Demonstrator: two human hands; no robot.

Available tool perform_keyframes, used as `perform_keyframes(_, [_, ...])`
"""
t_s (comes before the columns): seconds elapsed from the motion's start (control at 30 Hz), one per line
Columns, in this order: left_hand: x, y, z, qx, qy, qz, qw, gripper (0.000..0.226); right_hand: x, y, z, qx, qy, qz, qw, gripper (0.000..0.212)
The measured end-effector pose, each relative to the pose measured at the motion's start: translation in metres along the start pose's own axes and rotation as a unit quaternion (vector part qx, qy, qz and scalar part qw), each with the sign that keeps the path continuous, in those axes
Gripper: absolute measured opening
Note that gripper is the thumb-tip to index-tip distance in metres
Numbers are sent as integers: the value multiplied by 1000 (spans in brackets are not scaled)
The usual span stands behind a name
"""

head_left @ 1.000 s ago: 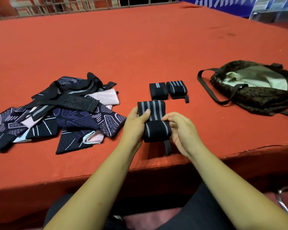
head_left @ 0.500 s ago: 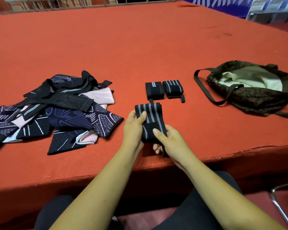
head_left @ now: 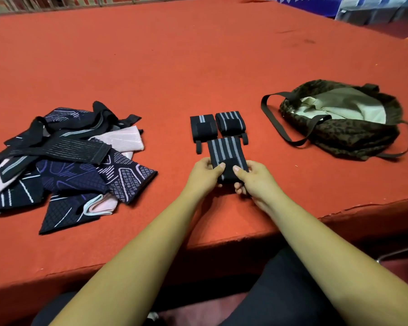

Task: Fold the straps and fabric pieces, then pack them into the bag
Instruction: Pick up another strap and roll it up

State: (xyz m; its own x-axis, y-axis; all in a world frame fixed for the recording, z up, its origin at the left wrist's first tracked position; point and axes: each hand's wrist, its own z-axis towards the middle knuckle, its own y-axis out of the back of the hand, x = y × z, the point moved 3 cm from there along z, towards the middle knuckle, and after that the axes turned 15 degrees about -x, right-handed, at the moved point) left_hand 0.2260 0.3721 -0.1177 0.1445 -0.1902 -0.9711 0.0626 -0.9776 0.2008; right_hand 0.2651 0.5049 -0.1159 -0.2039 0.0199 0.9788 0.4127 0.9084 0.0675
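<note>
Head view, looking down on a red table (head_left: 198,55). The bag (head_left: 353,137) is the landmark. It is camouflage print and lies slumped with its mouth open. Its pale lining (head_left: 344,104) shows, and a dark carry loop (head_left: 276,128) trails off its left side onto the table.

Left of the bag, well apart from it, both hands hold one striped strap (head_left: 226,151), black with grey lines. The left hand (head_left: 204,172) grips the strap's left edge, thumb on top. The right hand (head_left: 252,178) grips the right edge, thumb on top, fingers curled under. The hands are close together, thumbs nearly meeting over the folded near end. The strap's far end lies flat on the table, pointing away from the person.

Just beyond it, also left of the bag, two rolled straps sit side by side. The first roll (head_left: 203,125) is farther from the bag, the second roll (head_left: 230,122) nearer to it. Each has a small black tab pointing toward the person. The held strap's far edge reaches the second roll; cannot tell if they touch.

Far left of the bag, past the hands, is a loose pile of fabric pieces (head_left: 64,175), dark patterned cloth, unfolded. A black ribbed band (head_left: 64,147) lies across the top, and a pink piece (head_left: 125,140) sits on the side facing the bag.
</note>
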Motion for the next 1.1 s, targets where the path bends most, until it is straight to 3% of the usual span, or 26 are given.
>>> perform_keyframes(0.13, [-2, -9, 22, -53, -16, 15, 998, 21, 10, -2, 24, 16, -16, -19, 1000, 25])
perform_keyframes(0.37, [-37, 12, 78, -109, -44, -19, 993, 15, 49, -30, 67, -36, 79, -37, 995, 21])
perform_keyframes(0.57, [-61, 28, 136, -164, -22, -16, 986, 28, 72, -75, 107, -40, 28, -21, 999, 16])
perform_keyframes(0.83, [-36, 28, 167, -133, 1, 108, 985, 27, 57, -88, 131, -90, 38, -124, 987, 16])
perform_keyframes(1.1, [-15, 22, 173, -127, -61, 149, 979, 33, 43, -94, 136, -142, 86, -186, 968, 25])
